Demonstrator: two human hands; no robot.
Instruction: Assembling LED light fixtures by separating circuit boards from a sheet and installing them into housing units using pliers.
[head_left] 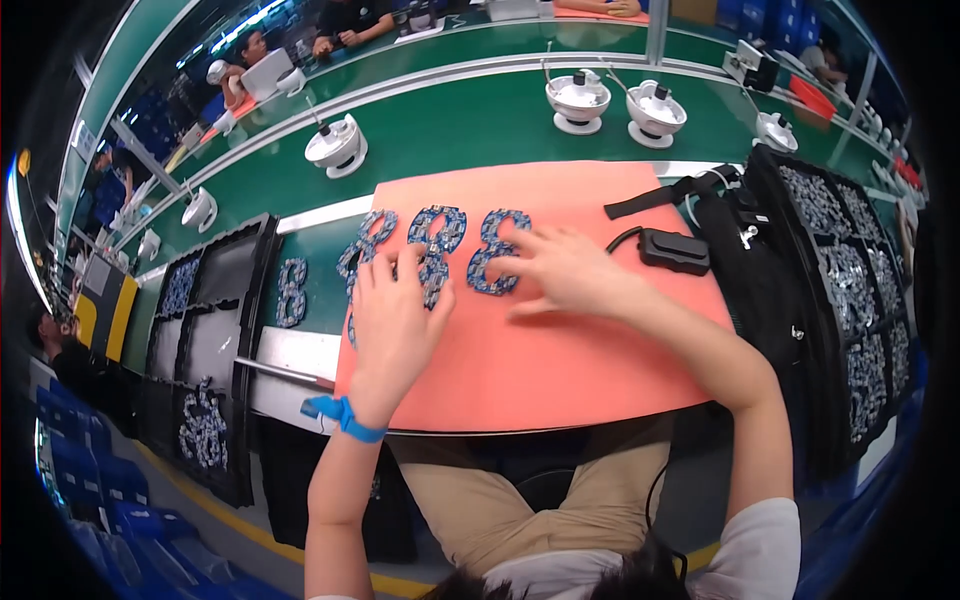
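Several blue circuit boards with a looped, figure-eight outline lie on an orange-pink mat. My left hand [393, 315], a blue strap on its wrist, has its fingers spread over the left board [376, 226] and against the middle board [441, 226], hiding part of both. The fingertips of my right hand [572, 272] reach onto the edge of the right board [490, 254], the thumb held apart from them. Neither hand appears to grip a board. One more board [291, 292] rests left of the mat.
At the left stands a black divided tray [240, 345] with some boards; at the right, another black tray [838, 240] is full of boards. A black box with a cable [674, 251] sits on the mat [560, 385]. White bowls [578, 97] stand along the green bench, with people beyond.
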